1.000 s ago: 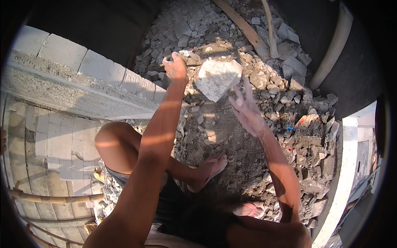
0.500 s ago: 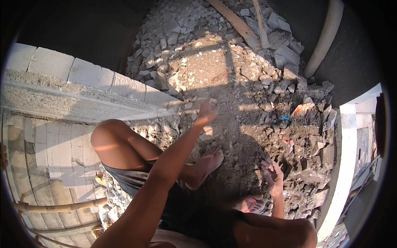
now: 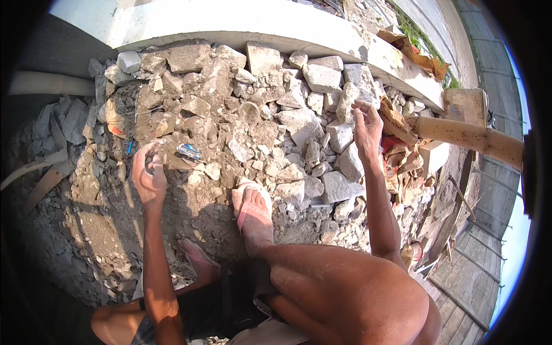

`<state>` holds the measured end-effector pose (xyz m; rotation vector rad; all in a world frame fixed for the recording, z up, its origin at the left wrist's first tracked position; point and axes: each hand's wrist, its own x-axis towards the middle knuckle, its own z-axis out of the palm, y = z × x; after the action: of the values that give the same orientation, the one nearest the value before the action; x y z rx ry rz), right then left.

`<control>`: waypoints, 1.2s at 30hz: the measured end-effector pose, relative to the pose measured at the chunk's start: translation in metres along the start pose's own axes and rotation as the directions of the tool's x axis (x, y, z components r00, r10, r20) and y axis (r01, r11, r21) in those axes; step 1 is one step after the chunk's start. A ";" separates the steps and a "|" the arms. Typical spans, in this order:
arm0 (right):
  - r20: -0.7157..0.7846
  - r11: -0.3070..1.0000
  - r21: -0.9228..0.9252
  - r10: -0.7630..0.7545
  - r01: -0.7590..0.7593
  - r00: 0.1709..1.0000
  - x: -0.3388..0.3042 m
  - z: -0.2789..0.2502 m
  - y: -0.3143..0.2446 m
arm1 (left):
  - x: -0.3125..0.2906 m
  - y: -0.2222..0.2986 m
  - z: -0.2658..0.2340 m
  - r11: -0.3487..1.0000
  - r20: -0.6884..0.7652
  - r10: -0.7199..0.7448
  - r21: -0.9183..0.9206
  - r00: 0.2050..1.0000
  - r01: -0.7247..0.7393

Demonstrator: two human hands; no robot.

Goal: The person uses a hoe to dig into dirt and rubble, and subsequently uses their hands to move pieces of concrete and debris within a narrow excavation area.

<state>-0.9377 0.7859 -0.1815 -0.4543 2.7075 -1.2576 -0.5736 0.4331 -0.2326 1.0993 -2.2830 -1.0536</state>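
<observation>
Rubble heap (image 3: 241, 115) of broken grey concrete and dirt fills the centre of the frame, bounded along the top by a pale curved concrete curb (image 3: 259, 26). Person squats over it, sandalled foot (image 3: 253, 210) planted mid-frame among the chunks.

Left hand (image 3: 148, 172) sits at centre left, just above the dirt, fingers half curled and loose, nothing clearly gripped; near a small blue scrap (image 3: 188, 151) and small stones. Right hand (image 3: 367, 123) is raised at upper right of centre, fingers bent but relaxed, apparently empty; it hovers over a cluster of bigger grey blocks (image 3: 339, 164), just beside a tall narrow chunk (image 3: 347, 100).

Step, as judged: reaching in to pick a piece out of the pile, no grasp made yet. Next move probably calls for lowering one hand onto a single loose block, fingers spread wide around its edges, then lifting straight up so neighbours do not shift.

Other stuff: crumpled brown cardboard and paper (image 3: 402, 149) at right, touching the rubble edge; thick bamboo pole (image 3: 471, 138) crossing the right side above it; pale pipe (image 3: 49, 85) at upper left; wooden plank (image 3: 46, 181) at left edge; scaffold planks (image 3: 466, 276) lower right.

In the way: blocks are wedged tight against each other, the own foot sits in the middle, and the cardboard crowds the right hand's side. Sharp edges look risky for bare fingers.
</observation>
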 end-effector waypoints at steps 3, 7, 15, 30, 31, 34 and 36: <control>-0.129 0.959 -0.283 -0.069 0.029 0.989 -0.008 -0.040 0.039 | 0.018 0.056 0.061 0.973 0.142 0.227 -0.002 0.963 -0.229; -0.112 0.815 -0.574 0.018 -0.079 0.994 0.007 -0.032 0.061 | 0.031 0.107 0.118 0.931 0.423 0.365 -0.154 0.829 -0.332; 0.070 0.947 -0.299 0.145 -0.118 0.987 0.023 0.006 0.032 | 0.021 0.127 0.238 0.877 0.699 0.424 -0.159 0.576 -0.453; 0.509 0.300 0.544 0.625 -0.784 0.592 -0.062 -0.082 0.098 | -0.037 0.144 0.271 0.863 0.686 0.280 0.128 0.672 -0.489; 0.503 0.298 0.567 0.613 -0.768 0.609 -0.062 -0.059 0.087 | -0.042 0.117 0.271 0.844 0.651 0.335 0.114 0.681 -0.524; 0.407 0.413 0.597 0.582 -0.687 0.704 -0.068 -0.049 0.095 | -0.061 0.102 0.260 0.864 0.552 0.414 0.012 0.724 -0.503; 0.350 0.412 0.598 0.637 -0.687 0.687 -0.070 -0.040 0.093 | -0.077 0.093 0.241 0.909 0.387 0.345 0.088 0.855 -0.407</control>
<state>-0.9008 0.8942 -0.2273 0.6247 1.7354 -1.7317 -0.7212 0.6422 -0.3172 0.4908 -2.7742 -0.9773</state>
